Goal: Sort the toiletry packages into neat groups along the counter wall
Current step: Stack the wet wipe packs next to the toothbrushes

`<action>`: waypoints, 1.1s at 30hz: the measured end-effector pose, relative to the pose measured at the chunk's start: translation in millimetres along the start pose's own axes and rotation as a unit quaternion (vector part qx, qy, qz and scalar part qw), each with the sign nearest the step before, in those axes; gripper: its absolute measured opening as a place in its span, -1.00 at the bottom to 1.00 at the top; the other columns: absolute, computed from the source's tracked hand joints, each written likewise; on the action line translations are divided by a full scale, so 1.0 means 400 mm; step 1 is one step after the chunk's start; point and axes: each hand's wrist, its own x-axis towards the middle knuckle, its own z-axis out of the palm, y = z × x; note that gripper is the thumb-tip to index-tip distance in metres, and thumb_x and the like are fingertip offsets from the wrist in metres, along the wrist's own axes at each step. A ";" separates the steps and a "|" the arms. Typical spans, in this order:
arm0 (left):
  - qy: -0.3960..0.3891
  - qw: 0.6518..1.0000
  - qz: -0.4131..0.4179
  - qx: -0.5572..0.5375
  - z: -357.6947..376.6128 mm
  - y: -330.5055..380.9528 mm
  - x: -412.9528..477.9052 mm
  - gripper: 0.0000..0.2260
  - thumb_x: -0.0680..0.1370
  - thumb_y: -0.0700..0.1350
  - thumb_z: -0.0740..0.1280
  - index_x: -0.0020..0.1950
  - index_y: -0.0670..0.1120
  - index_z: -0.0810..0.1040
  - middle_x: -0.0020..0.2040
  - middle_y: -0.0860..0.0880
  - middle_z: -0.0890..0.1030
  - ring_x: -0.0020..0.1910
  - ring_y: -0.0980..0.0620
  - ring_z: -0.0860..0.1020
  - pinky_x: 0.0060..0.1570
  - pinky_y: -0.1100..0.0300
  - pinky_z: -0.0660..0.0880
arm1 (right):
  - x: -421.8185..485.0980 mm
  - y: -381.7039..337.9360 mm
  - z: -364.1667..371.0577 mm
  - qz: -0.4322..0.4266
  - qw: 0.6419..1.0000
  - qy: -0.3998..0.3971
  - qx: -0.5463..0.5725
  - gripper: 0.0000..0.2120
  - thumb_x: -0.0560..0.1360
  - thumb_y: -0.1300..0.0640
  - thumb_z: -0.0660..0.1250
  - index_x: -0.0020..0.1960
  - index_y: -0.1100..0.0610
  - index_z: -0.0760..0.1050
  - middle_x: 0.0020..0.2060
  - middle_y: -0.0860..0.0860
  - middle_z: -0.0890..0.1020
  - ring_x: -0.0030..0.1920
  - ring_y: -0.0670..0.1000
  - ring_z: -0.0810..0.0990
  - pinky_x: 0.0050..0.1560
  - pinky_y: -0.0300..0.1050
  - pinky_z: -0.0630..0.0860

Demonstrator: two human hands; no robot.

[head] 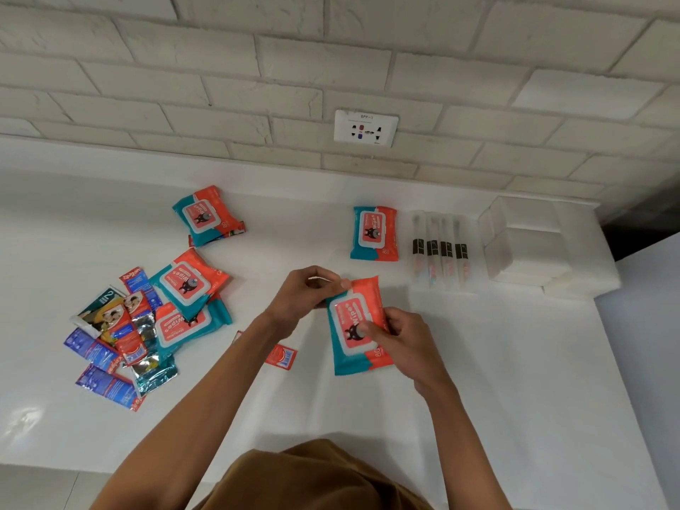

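Both hands hold a teal-and-orange wipes pack (349,325) above the white counter (478,362). My left hand (307,294) pinches its top left corner. My right hand (399,340) grips its right edge, thumb on the front. Another wipes pack (374,233) lies near the wall, beside a row of clear toothbrush packages (441,250). On the left lie a wipes pack (206,215) near the wall, two overlapping wipes packs (189,285), and a loose heap of sachets (114,336).
A stack of clear plastic boxes (530,244) stands at the far right by the wall. A small red sachet (281,357) lies under my left forearm. A wall socket (365,128) sits in the white brick wall. The counter ends at the right edge.
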 end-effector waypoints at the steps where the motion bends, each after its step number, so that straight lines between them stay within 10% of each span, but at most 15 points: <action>1: 0.002 1.000 -0.015 -0.024 0.009 -0.010 0.003 -0.64 0.52 0.03 0.52 0.14 -0.21 0.60 0.00 -0.13 0.75 0.03 -0.11 0.73 0.18 -0.15 0.64 | 0.006 0.007 0.000 0.006 1.000 0.014 0.021 -0.74 0.53 -0.11 0.55 0.15 -0.03 0.69 -0.01 -0.16 0.78 -0.03 -0.07 0.79 0.02 0.02 0.75; 17: 0.049 0.997 -0.047 -0.040 0.104 -0.008 0.146 -0.80 0.55 -0.11 0.50 0.13 -0.12 0.61 0.09 -0.08 0.70 0.05 -0.01 0.70 0.03 0.08 0.68 | 0.239 0.008 -0.029 0.010 0.981 0.187 0.047 -0.56 0.50 -0.18 0.55 0.20 0.03 0.50 0.07 -0.14 0.68 -0.09 -0.18 0.71 -0.29 -0.38 0.57; 23: 0.067 0.997 -0.029 0.026 0.094 0.061 0.272 -0.70 0.54 -0.22 0.51 0.26 -0.21 0.63 0.14 -0.13 0.70 0.10 -0.10 0.69 0.18 -0.07 0.64 | 0.387 -0.013 -0.052 -0.008 0.979 0.200 0.027 -0.56 0.47 -0.20 0.58 0.20 0.06 0.63 0.00 -0.11 0.75 -0.03 -0.10 0.73 -0.02 -0.12 0.71; 33: 0.121 0.985 -0.040 0.120 0.109 0.133 0.405 -0.74 0.55 -0.18 0.51 0.22 -0.17 0.64 0.09 -0.09 0.67 0.03 -0.04 0.66 -0.05 0.19 0.62 | 0.502 -0.072 -0.051 -0.015 0.975 0.223 -0.002 -0.72 0.59 -0.02 0.50 0.21 0.12 0.61 -0.06 -0.09 0.65 -0.16 -0.16 0.60 -0.28 -0.33 0.46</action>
